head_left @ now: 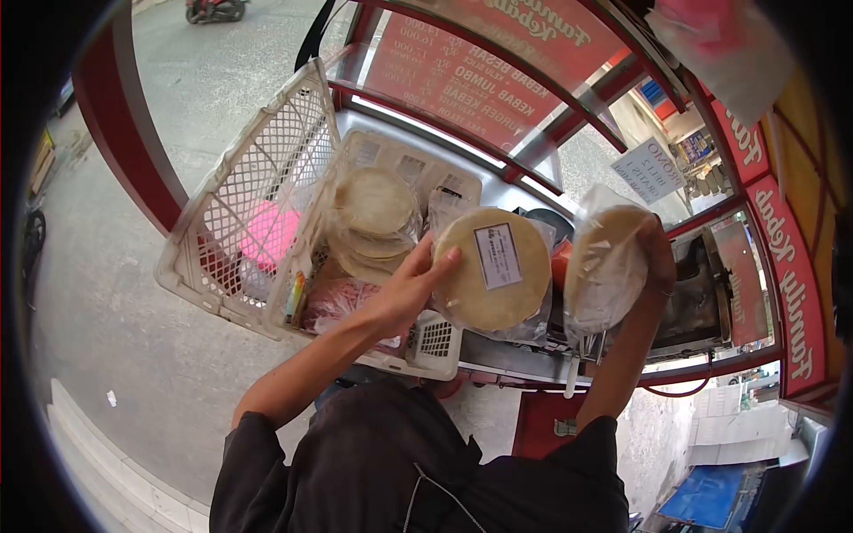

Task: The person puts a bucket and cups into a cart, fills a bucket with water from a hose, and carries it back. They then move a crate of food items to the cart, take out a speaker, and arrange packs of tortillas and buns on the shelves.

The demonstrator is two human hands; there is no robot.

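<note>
My left hand (414, 286) grips a labelled plastic pack of tortillas (524, 298) by its left edge, thumb on top. A white printed label faces up on it. To the right, my right hand (658, 255) is closed around the far edge of a second tortilla pack (604, 280), tilted on its side in crinkled clear plastic. Both packs are held up over the stall counter. Left of them, more tortilla packs (375, 202) lie stacked in a white plastic crate (433, 342). A bag of reddish, pinkish contents (342, 302) sits in the crate below the stack.
An upright lattice plastic panel (293, 115) stands at the left, with a pink bag (269, 234) behind it. A dark griddle (693, 298) is on the right. Red menu signs (462, 71) and a red post (124, 133) frame the stall; a motorbike (216, 9) is on the road.
</note>
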